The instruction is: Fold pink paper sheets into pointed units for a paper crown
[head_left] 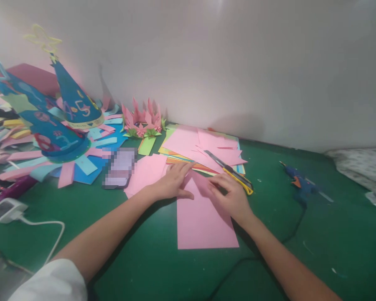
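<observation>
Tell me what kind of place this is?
It looks like a craft table, maybe in a workshop or at home. You can see pointy blue party hats, a pink paper crown, and a blue glue gun on the green table.

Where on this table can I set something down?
Bare patches: between the cutter and the glue gun, with its cord nearer you; and between the phone and the left forearm. Crowded: the left, with cone hats and paper strips, and the back middle, with pink crown and piled paper.
</observation>
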A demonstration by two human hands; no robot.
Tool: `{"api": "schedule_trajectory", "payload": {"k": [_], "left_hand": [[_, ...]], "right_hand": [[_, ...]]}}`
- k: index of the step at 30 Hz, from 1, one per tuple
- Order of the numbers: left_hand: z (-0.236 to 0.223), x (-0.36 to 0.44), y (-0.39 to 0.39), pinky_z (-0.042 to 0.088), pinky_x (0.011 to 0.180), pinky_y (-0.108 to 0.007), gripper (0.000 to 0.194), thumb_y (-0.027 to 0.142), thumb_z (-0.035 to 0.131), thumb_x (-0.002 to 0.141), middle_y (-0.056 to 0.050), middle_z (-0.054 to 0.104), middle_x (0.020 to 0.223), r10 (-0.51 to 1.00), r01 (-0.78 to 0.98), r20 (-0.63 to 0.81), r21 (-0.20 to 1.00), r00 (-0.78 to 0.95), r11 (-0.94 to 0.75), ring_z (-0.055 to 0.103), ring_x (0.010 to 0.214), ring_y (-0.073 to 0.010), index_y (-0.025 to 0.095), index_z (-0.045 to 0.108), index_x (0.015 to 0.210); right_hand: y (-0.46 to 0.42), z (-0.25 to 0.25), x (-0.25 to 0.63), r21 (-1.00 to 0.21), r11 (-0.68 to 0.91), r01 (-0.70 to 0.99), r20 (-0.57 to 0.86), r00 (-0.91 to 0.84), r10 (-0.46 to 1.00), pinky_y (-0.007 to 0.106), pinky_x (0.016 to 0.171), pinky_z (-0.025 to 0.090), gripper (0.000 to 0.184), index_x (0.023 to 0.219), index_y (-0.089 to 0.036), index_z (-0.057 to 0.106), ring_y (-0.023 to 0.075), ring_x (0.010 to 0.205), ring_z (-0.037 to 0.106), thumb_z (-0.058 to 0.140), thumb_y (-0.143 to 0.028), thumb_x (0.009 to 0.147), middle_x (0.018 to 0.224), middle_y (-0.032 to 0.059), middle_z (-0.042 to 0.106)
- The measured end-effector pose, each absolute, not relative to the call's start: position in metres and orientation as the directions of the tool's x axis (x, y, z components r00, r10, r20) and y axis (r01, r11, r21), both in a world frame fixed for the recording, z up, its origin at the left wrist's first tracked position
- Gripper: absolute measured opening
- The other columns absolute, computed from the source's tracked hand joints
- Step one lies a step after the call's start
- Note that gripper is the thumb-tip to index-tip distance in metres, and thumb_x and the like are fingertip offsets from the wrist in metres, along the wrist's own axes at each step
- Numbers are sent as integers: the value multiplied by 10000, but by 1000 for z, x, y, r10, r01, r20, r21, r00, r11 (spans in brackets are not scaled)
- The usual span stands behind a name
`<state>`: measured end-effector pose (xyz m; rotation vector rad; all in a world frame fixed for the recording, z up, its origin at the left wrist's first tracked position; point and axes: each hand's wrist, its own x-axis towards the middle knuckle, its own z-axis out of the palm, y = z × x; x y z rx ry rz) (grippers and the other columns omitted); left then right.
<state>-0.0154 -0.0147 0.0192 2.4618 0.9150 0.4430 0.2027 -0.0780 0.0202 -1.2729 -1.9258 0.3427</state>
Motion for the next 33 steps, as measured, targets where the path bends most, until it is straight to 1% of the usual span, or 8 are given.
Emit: {"api": "schedule_trajectory", "payload": {"k": [3,7,10,15,18,23,28,33], "left_hand": [[15,-15,-16,310,1018,-511,885,353,743,673,-167,359,1355,695,563,177,465,697,-683,328,1268,-335,197,240,1384],[15,-13,-25,434,899,-444,410,137,512,804,-143,465,1135,759,678,232,345,609,-649,481,1075,-277,141,423,1204],[17,-14,-39,477,832,-377,248,102,322,885,-102,489,1031,738,628,251,399,626,-668,536,924,-209,158,468,1077],[21,-26,-57,483,826,-350,140,179,433,870,-87,474,996,725,583,235,460,647,-670,522,915,-201,163,485,999],[22,-34,-56,470,887,-390,456,396,661,761,-103,459,1132,659,534,157,465,736,-706,497,1041,-247,177,459,1106],[13,-40,-48,332,1034,-508,868,678,654,626,-177,372,1315,656,558,142,412,742,-720,329,1282,-349,182,373,1280],[7,-37,-49,291,1045,-544,952,713,611,638,-235,231,1439,675,581,125,412,728,-702,242,1344,-374,176,302,1362],[7,-33,-53,310,1031,-543,890,694,589,680,-243,278,1425,661,557,153,420,734,-716,282,1320,-374,159,343,1348]], "right_hand": [[-87,18,195,-388,626,677,516,-403,756,385,802,506,273,1045,-204,656,210,897,600,472,-137,855,968,79,668],[-91,8,188,-178,758,627,492,-610,621,416,928,482,323,1152,-142,604,222,1047,579,435,-101,879,1148,120,642],[-91,3,187,-121,775,620,469,-653,595,410,943,487,329,1178,-130,590,218,1105,568,416,-105,900,1182,126,632],[-89,2,187,-97,761,641,451,-653,608,406,941,495,311,1155,-118,611,226,1117,573,419,-125,911,1181,135,635],[-89,2,187,-54,761,646,435,-671,601,413,942,492,311,1159,-112,611,234,1117,576,422,-128,913,1185,131,634],[-89,1,189,-21,768,640,417,-693,588,423,944,491,306,1152,-126,619,235,1102,587,434,-134,908,1182,126,637],[-92,4,186,-25,776,631,405,-703,585,443,947,485,322,1162,-124,616,246,1124,571,429,-125,899,1175,142,637],[-98,8,174,-34,802,596,403,-727,556,439,949,484,309,1132,-100,631,260,1120,570,430,-145,902,1170,141,640]]}}
